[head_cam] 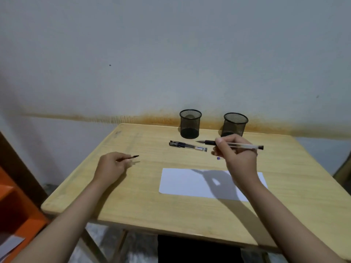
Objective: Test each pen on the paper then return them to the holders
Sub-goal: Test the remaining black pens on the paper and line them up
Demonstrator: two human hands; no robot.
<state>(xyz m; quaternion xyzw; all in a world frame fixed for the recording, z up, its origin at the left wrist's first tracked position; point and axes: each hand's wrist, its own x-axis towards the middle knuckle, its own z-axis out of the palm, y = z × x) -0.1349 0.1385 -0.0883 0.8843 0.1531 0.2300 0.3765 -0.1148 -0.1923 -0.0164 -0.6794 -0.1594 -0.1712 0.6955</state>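
Observation:
Two black mesh pen holders, the left holder (190,123) and the right holder (235,124), stand at the table's far edge by the wall. A white sheet of paper (182,181) lies on the table in front of me. Two capped pens (188,146) lie side by side between the left holder and the paper. My right hand (234,155) holds an uncapped clear pen (241,146) above the table, tip pointing left. My left hand (111,166) rests on the table, pinching the pen's cap (131,157).
The wooden table (152,205) stands against a stained white wall. An orange piece of furniture (17,211) sits low at the left. The table's folding legs and a dark shape show below its near edge.

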